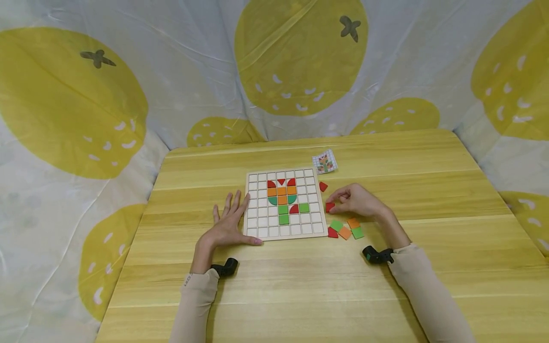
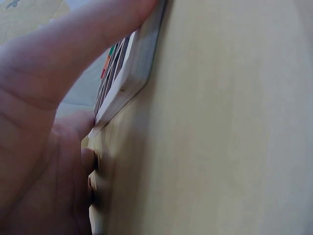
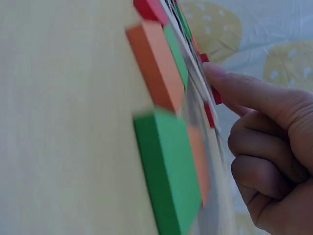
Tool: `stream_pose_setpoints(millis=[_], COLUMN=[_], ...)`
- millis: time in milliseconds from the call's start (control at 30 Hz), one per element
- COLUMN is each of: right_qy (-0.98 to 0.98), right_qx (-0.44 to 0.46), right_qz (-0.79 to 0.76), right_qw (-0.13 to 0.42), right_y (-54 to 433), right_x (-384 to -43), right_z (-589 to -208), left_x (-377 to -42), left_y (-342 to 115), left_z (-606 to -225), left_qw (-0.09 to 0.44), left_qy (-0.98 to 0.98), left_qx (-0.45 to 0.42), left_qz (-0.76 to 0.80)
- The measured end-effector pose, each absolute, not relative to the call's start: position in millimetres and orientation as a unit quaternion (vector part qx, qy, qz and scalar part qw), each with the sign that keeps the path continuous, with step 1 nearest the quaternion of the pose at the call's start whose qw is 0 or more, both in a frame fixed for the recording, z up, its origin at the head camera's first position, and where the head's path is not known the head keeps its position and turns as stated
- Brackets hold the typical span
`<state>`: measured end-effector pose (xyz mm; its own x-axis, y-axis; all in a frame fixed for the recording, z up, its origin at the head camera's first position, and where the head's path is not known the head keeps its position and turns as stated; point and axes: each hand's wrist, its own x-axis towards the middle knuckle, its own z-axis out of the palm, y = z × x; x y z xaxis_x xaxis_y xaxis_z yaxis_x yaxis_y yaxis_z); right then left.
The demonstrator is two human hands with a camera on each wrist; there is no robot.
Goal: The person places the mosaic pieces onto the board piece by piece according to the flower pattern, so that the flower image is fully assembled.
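Note:
A square wooden grid board point(image 1: 256, 222) lies on the table with red, orange and green pieces set as a flower. Along its left side and front left corner rests my left hand point(image 1: 227, 227), fingers spread and thumb at the front edge. My right hand point(image 1: 358, 201) pinches a red piece point(image 1: 330, 207) between thumb and forefinger, just off the board's right edge. In the right wrist view, the held red piece point(image 3: 216, 96) shows partly behind the thumb, and the other fingers are curled in.
Loose green, orange and red pieces point(image 1: 344, 232) lie near the board's front right corner. Another red piece point(image 1: 323, 186) sits beside the right edge. Behind it is a small pattern card point(image 1: 325, 162). A fruit-print cloth point(image 1: 214, 71) hangs behind the table.

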<state>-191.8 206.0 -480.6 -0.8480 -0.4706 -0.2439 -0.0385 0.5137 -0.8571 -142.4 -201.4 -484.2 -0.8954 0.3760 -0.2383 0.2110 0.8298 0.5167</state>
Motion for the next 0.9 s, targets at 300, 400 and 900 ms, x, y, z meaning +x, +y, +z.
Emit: stream_pose_setpoints(millis=[300,400,900], right_qy=[0.805,0.811,0.811], right_qx=[-0.209,-0.209,-0.192], right_qz=[-0.495,-0.485,-0.493], right_qw=[0.251,0.252,0.249], right_y=[163.8,154.3,149.9], right_x=[-184.6,-183.8,-184.4], right_z=[-483.0,-483.4,-485.1], left_x=[-143.2,-144.1,-143.5], left_y=[-201.0,-200.9,-203.0], left_z=[-484.6,-484.6,-487.7], left_qw=[0.169,0.168,0.164], left_qy=[0.941,0.941,0.942], left_qx=[0.157,0.160,0.159], left_qz=[0.247,0.247,0.246])
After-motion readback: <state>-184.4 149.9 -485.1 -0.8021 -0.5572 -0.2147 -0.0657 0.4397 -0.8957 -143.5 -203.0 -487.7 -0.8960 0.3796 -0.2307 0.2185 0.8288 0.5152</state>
